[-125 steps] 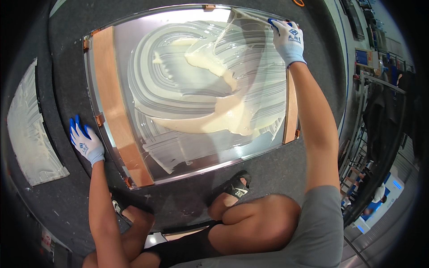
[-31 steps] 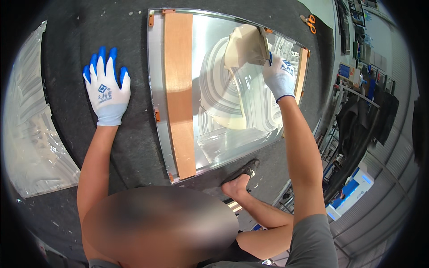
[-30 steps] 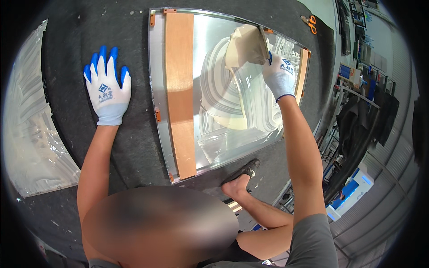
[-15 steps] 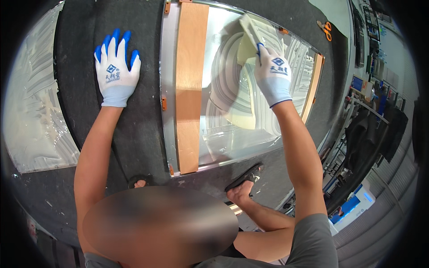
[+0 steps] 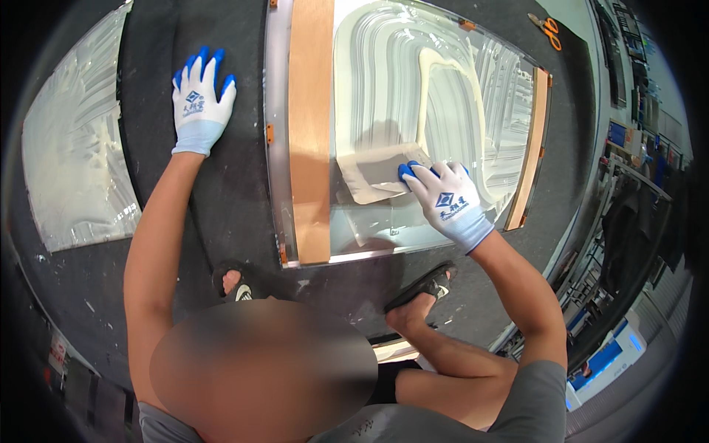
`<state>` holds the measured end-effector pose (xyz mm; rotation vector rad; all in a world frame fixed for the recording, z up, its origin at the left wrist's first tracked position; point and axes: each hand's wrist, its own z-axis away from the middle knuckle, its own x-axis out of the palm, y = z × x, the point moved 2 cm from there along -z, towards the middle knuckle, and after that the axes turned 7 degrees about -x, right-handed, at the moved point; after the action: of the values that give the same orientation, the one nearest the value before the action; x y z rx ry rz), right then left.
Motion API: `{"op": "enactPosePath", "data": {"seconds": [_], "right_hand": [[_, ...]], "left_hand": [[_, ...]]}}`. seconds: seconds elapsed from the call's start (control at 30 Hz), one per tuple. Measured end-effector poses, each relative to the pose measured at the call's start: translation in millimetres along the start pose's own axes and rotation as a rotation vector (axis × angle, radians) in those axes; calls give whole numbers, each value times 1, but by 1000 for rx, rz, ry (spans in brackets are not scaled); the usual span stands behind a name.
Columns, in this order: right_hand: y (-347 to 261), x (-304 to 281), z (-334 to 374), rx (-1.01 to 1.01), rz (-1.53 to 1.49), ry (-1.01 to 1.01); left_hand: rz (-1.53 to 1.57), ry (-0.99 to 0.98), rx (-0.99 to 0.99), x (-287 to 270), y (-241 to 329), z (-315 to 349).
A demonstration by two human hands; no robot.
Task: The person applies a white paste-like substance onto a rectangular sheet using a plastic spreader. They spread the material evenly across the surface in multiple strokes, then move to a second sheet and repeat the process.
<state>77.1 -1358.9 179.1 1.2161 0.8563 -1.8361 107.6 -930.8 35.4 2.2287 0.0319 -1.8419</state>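
Note:
My left hand (image 5: 201, 103), in a white glove with blue fingertips, lies flat with spread fingers on the dark mat (image 5: 214, 192), left of a framed panel. My right hand (image 5: 447, 203), gloved alike, is closed around the right end of a wide, flat grey-beige spreader (image 5: 362, 173). The spreader rests tilted on the panel's glossy surface, near its close edge. Cream-coloured paste (image 5: 399, 81) covers much of the panel in curved, combed streaks, with a thicker bead (image 5: 426, 103) bending round beside the spreader. Its working edge is partly hidden.
Two wooden strips lie across the panel, a broad one (image 5: 310, 133) on the left and a narrower one (image 5: 529, 159) on the right. Orange clips (image 5: 270, 133) sit along the frame. Orange-handled scissors (image 5: 550, 33) lie far right. A paste-smeared sheet (image 5: 77, 148) lies far left.
My right hand has drawn the spreader from the panel's far side toward me and left, leaving arched streaks. My left hand stays flat on the mat.

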Motion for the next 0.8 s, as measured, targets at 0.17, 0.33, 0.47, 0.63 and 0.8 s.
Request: {"op": "enactPosePath", "data": {"seconds": [0.17, 0.33, 0.47, 0.63, 0.8], "right_hand": [[26, -5, -14, 42, 109, 202], [67, 3, -82, 160, 191, 418], [18, 37, -65, 176, 67, 293], [-39, 42, 12, -33, 51, 254], [-93, 39, 57, 9, -126, -11]], "left_hand": [[161, -107, 7, -23, -4, 41], [134, -81, 55, -47, -16, 54], [102, -115, 62, -62, -21, 40], [-105, -86, 423, -87, -20, 4], [-341, -183, 641, -104, -4, -36]]}}
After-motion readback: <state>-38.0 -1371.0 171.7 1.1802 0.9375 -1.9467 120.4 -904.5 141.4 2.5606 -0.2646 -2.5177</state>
